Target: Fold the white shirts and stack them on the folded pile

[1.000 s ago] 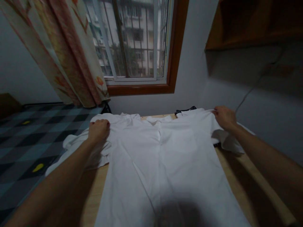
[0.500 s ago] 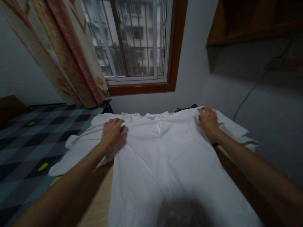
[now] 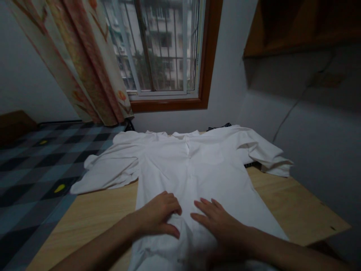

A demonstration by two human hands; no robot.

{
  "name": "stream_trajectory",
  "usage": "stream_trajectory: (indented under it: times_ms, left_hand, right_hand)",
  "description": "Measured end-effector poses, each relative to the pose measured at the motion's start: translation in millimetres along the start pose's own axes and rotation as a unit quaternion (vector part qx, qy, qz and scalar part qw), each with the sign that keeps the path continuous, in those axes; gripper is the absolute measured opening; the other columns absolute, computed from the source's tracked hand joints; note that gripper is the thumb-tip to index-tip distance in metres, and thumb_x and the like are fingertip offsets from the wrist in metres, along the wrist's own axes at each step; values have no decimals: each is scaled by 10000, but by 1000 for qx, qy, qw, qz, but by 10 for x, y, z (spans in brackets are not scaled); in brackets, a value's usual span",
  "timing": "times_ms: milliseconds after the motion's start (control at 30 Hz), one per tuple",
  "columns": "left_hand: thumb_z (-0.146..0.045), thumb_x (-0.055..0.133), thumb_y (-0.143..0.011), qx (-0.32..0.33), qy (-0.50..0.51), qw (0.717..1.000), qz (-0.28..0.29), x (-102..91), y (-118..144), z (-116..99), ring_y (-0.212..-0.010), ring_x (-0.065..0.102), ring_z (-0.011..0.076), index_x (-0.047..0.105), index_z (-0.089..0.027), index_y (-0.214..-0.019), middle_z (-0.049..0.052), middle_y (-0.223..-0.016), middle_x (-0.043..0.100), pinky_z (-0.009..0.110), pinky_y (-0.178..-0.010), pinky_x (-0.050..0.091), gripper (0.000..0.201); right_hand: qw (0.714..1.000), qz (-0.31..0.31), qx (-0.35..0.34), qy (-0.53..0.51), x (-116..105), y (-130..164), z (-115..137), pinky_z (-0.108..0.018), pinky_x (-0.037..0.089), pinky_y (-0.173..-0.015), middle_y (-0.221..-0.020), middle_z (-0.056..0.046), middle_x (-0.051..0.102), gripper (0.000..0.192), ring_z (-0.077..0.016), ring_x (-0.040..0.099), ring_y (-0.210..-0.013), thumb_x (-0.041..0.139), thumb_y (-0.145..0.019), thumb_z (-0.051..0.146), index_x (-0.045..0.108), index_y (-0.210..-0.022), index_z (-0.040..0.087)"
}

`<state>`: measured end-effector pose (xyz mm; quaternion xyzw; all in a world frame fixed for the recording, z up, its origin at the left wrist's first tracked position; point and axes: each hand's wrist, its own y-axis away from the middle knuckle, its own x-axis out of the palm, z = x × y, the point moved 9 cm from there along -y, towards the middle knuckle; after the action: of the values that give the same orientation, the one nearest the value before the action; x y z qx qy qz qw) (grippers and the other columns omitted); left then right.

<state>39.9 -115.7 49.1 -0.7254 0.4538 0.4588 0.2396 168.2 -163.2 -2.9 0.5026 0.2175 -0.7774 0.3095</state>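
Note:
A white long-sleeved shirt (image 3: 211, 165) lies front side up, its collar toward the window and its sleeves out to both sides. My left hand (image 3: 162, 212) rests on the lower front of the shirt, fingers curled and thumb apart, with raised folds of cloth beside it. Whether cloth is pinched in those fingers I cannot tell. Close by on the right, my right hand (image 3: 211, 218) lies on the shirt with its fingers spread. The shirt's bottom hem is outside the picture.
Under the shirt is a light wooden table (image 3: 299, 203). A bed with a checked cover (image 3: 34, 173) adjoins it on the left. Beyond are a flowered curtain (image 3: 84, 64) and a barred window (image 3: 160, 56). A wooden shelf (image 3: 282, 41) hangs at upper right.
Both hands have left the shirt's shoulder areas and come toward me, to the lower front, close together. The cloth there is now bunched into folds. The right sleeve hangs slightly differently.

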Motion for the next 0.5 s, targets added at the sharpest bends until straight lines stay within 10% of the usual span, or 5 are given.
stream_trajectory:
  times_ms: [233,300,500]
  left_hand:
    - [-633,741,-630,-7,-31,999,-18,224,209,-450,-1154,497,351,500,-285,-1348,126,-1291,573,526,-1039,296,834]
    - [-571,758,-637,-43,-54,996,-53,334,273,-394,-1285,398,400,388,-317,-1445,143,-1457,441,582,-1078,238,924]
    - [-665,783,-521,-166,-92,975,-113,592,535,-146,-1237,420,487,301,-291,-1502,217,-1455,427,652,-978,352,1155]
  right_hand:
    - [990,-121,-56,54,338,383,258,-624,376,-1023,-1250,-158,605,458,-385,505,-1211,671,-831,475,611,-1214,230]
    - [983,-168,-59,37,241,442,289,-497,491,-928,-1051,-116,682,186,-302,622,-1019,580,-863,270,650,-1032,244]
    - [960,-272,-38,-47,-335,621,246,-332,502,-591,-782,-69,656,225,-222,619,-662,367,-935,176,579,-899,239]
